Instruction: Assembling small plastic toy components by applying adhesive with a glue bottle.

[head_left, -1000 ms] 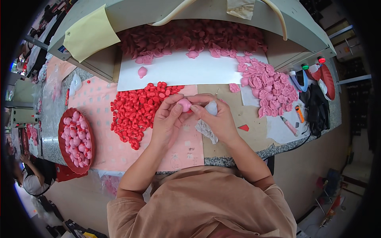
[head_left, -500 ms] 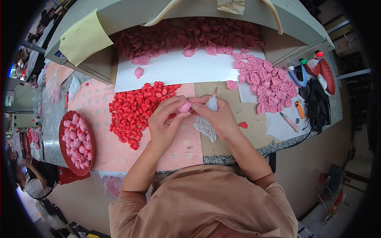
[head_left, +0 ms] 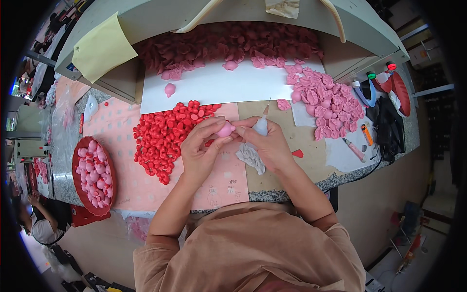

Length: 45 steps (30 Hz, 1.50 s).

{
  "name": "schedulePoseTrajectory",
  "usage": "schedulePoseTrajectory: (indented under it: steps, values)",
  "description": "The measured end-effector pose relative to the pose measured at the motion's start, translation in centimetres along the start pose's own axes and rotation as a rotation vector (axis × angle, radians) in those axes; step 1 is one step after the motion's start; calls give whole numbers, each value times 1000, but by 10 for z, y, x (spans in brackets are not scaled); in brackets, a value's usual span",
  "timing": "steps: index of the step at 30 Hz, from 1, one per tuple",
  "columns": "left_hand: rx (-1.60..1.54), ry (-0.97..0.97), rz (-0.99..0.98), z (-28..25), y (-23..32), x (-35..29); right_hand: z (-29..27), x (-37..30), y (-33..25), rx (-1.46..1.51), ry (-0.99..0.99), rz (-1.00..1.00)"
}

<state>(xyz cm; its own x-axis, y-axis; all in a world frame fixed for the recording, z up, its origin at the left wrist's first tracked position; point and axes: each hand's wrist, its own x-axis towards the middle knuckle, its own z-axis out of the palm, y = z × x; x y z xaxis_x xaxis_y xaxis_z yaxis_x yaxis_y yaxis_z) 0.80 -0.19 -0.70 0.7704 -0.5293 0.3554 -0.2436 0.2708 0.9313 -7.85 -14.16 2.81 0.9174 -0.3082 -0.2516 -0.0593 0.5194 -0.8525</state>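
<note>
Speckled stone (head_left: 270, 196) lies near; I see the left hand (head_left: 198, 146) fingers clamped on a pink piece (head_left: 225, 129), the right hand (head_left: 273, 148) fingers on a needle-tipped bottle (head_left: 261, 126).

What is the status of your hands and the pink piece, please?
Left hand gripping pink piece. Right hand against it too, holding needle-tipped bottle. Crumpled tissue near right wrist, nothing visibly blocking.

The granite-patterned grey table (head_left: 65, 177) carries a pale grey, open-fronted cabinet (head_left: 372, 34), its inside in shadow. Plain beige floor (head_left: 369, 209) spreads below, dimmer toward the right, where a metal rail (head_left: 434, 94) stretches across. At far left stands a smaller-looking pale box-like unit (head_left: 30, 150), and bright light (head_left: 32, 252) shows below
</note>
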Motion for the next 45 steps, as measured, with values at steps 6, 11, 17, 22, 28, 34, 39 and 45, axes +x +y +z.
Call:
schedulePoseTrajectory:
  steps: [6,11,17,22,28,34,39,45]
  values:
    - [-4,-10,25,1,-2,0,-2,1,0,-67,-9,-32]
    - [-156,-6,-112,3,6,3,-3,2,1,26,19,41]
    - [-149,-21,-90,2,4,0,-4,1,3,-33,3,8]
    - [-79,-38,-35,0,-1,0,-4,3,6,-45,2,-19]
    - [-177,-12,-83,2,3,1,-2,4,0,102,-56,50]
    - [-91,-60,-12,1,-1,-3,-2,5,9,-38,-63,-43]
    - [-234,25,-138,-1,0,-1,-1,4,7,261,-150,79]
    - [-197,42,-306,-3,4,0,3,2,-1,-331,-78,-295]
